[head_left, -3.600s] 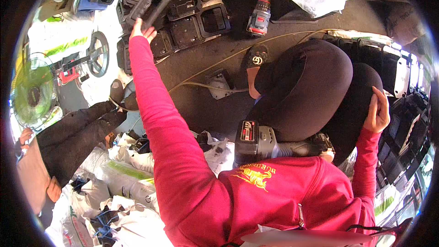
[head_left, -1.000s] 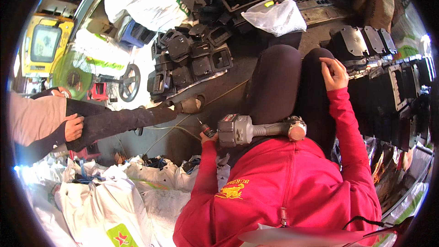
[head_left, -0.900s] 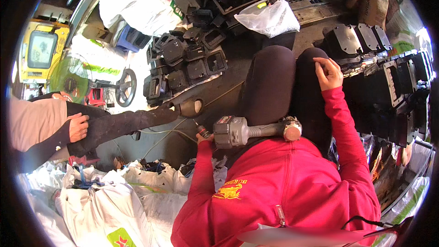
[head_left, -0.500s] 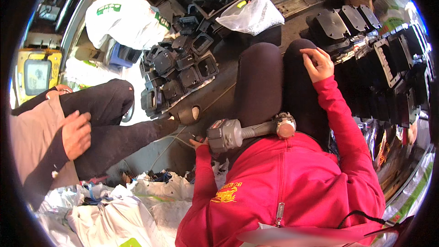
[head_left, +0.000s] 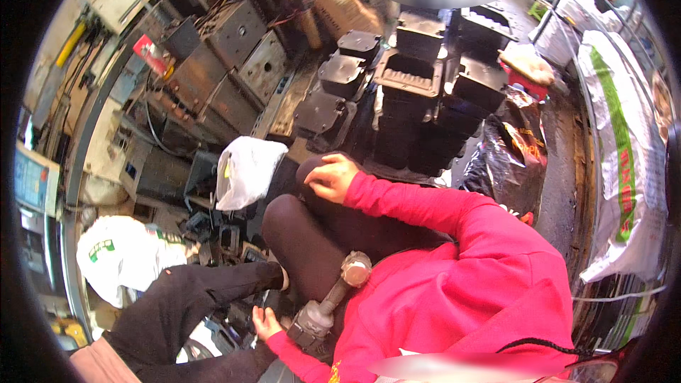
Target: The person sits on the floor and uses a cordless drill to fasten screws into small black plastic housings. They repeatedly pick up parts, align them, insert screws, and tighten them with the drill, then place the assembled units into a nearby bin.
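My right hand (head_left: pixel 332 179) rests on my right knee, its fingers loosely bent and apart, with nothing visible in it. A grey cordless power tool (head_left: pixel 328 305) lies across my lap, its round metal head pointing away and its battery end toward my left hand. My left hand (head_left: pixel 267 325) is low beside that battery end, fingers spread; I see nothing in it. Beyond my knees stand stacks of black box-shaped housings (head_left: pixel 408 74), some with flat lids and one open at the top. A white plastic bag (head_left: pixel 248 170) sits just past my left knee.
At the left, another person's dark-trousered leg (head_left: pixel 177 298) reaches close to mine. A large white sack (head_left: pixel 117 255) lies beyond it. Metal boxes (head_left: pixel 237 35) line the far left. A black plastic bag (head_left: pixel 507 149) and a long white-and-green sack (head_left: pixel 617 163) are at the right.
The view has swung to the right, bringing more of the stacked housings into sight. My right hand stays on the knee, and the power tool remains on my lap. The other person's hands have left view.
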`<state>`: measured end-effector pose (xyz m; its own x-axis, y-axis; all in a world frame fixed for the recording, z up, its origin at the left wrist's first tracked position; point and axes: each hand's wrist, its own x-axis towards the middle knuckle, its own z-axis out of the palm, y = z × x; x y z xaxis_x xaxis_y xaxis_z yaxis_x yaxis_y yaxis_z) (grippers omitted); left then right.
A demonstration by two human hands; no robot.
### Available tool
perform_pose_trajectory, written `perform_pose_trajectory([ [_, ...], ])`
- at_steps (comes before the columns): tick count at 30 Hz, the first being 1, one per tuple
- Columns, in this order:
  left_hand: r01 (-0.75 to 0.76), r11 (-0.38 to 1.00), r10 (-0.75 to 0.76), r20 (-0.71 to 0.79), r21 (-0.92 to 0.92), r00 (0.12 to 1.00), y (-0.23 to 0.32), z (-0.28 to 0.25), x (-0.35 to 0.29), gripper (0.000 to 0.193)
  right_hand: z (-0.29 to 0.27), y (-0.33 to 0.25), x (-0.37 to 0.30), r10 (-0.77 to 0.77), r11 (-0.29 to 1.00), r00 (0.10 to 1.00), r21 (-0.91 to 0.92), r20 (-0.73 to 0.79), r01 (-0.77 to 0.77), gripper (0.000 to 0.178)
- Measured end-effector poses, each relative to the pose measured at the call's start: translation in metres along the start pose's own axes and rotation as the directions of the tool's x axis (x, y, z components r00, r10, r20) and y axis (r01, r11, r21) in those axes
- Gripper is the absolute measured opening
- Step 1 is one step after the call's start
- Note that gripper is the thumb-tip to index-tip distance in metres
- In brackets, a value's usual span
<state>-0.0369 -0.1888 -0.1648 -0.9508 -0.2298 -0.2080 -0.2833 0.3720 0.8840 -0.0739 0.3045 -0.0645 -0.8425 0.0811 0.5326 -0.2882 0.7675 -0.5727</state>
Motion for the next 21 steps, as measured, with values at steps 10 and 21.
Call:
perform_pose_trajectory([
  [10,-0.712,0.701,0.466,0.774,-0.028,0.429,0.24,0.086,-0.125,0.078,-0.006,-0.005,-0.004,-0.019,1.0,0.996,-0.006,-0.084,0.018,0.014],
  [21,-0.847,0.054,-0.057,0.848,0.529,0.527,0.262,0.205,-0.161,0.051,-0.018,-0.019,-0.001,-0.045,0.998,0.997,0.042,-0.07,0.048,0.011],
])
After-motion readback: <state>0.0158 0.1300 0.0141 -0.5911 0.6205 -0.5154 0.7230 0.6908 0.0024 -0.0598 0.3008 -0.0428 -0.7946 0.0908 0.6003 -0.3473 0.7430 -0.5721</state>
